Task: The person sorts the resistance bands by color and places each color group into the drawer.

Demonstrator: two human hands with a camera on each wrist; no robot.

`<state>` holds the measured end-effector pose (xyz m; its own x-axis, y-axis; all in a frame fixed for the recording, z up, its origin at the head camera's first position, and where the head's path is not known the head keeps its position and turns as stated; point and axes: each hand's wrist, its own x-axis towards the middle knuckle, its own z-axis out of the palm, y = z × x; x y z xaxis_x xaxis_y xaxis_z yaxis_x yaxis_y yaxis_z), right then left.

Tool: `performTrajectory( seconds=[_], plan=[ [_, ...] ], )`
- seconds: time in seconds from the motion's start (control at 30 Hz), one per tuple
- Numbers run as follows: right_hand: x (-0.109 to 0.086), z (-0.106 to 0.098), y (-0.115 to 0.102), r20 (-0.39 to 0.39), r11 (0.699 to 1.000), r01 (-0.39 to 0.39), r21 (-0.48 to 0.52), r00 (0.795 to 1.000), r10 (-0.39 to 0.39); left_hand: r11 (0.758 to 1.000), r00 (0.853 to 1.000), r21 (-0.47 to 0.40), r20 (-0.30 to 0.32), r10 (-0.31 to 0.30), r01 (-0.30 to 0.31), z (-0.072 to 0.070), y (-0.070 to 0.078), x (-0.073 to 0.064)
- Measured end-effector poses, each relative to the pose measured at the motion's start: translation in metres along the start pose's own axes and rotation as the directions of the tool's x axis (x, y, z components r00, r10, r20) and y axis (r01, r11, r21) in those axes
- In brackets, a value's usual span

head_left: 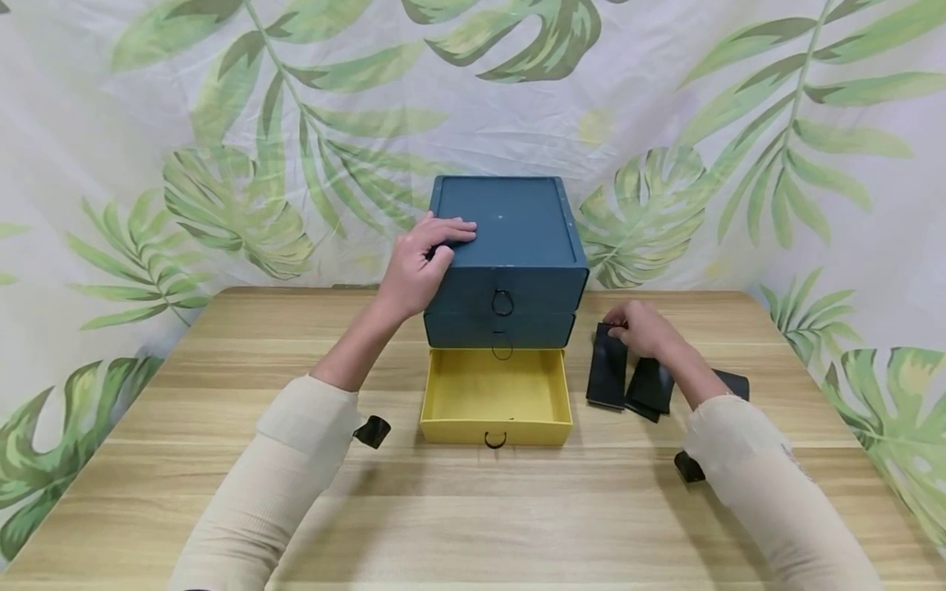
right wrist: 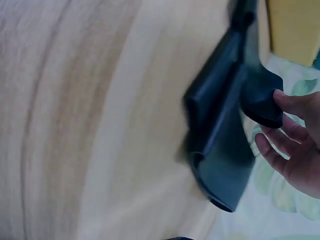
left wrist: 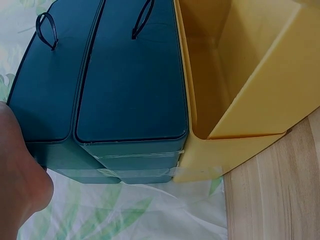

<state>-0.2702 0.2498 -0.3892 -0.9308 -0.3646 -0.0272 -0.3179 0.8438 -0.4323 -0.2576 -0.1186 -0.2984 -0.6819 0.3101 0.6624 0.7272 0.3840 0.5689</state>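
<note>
A small drawer unit with two closed blue drawers stands over a yellow drawer, which is pulled out. My left hand rests on the unit's top left edge, fingers lying over the top. To the right of the unit, my right hand pinches the far end of a flat black leather-like pouch. In the right wrist view, thumb and fingers grip that pouch's rounded end. Beside it lie more black pouches, overlapping one another; another black piece is partly hidden behind the right forearm.
Loop pulls hang on the drawer fronts, such as the top blue one. The unit stands at the back of a wooden table, before a leaf-print cloth. A black wrist device shows beside the left sleeve.
</note>
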Motion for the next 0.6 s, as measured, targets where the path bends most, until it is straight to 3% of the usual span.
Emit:
performTrajectory(
  seconds=[0.3, 0.6],
  plan=[
    [-0.02, -0.03, -0.029, -0.104, 0.994, 0.103, 0.03, 0.99, -0.099, 1.0, 1.0, -0.004, -0.001, 0.003, -0.003, -0.001, 0.001, 0.002],
    [-0.048, -0.06, -0.068, -0.165, 0.979, 0.16, 0.128, 0.977, -0.138, 1.0, 1.0, -0.003, 0.004, -0.013, 0.013, -0.001, 0.001, 0.001]
  ],
)
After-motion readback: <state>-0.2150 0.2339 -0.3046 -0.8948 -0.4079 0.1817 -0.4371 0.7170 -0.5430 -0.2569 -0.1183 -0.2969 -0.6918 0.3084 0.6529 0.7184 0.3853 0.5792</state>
